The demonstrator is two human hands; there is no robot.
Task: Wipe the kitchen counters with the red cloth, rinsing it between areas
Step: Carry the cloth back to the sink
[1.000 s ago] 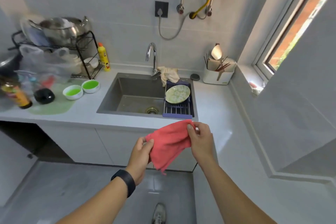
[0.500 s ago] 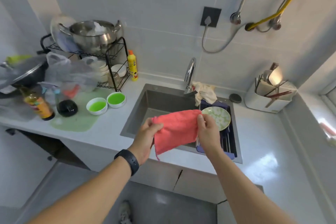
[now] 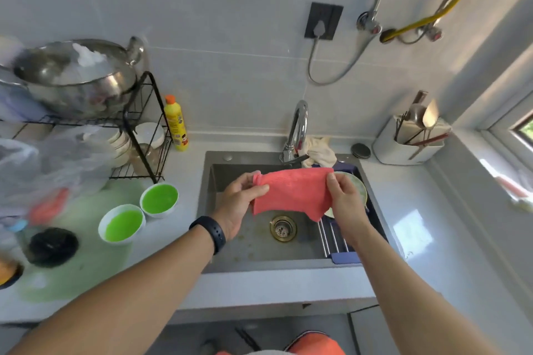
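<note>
At nine o'clock, two white bowls of green liquid (image 3: 140,212) on the pale grey counter (image 3: 184,176). Centre, over the dark steel sink (image 3: 256,248): left hand (image 3: 240,203), fingers pinching the left edge of the red cloth (image 3: 291,193), stretched flat above the brass drain (image 3: 283,228). Right hand (image 3: 344,200) gripping its right edge. At twelve, chrome faucet (image 3: 297,130).

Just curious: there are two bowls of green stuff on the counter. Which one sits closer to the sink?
The farther-back bowl, beside the black wire rack. The other bowl sits nearer the person and farther left of the sink.
</note>
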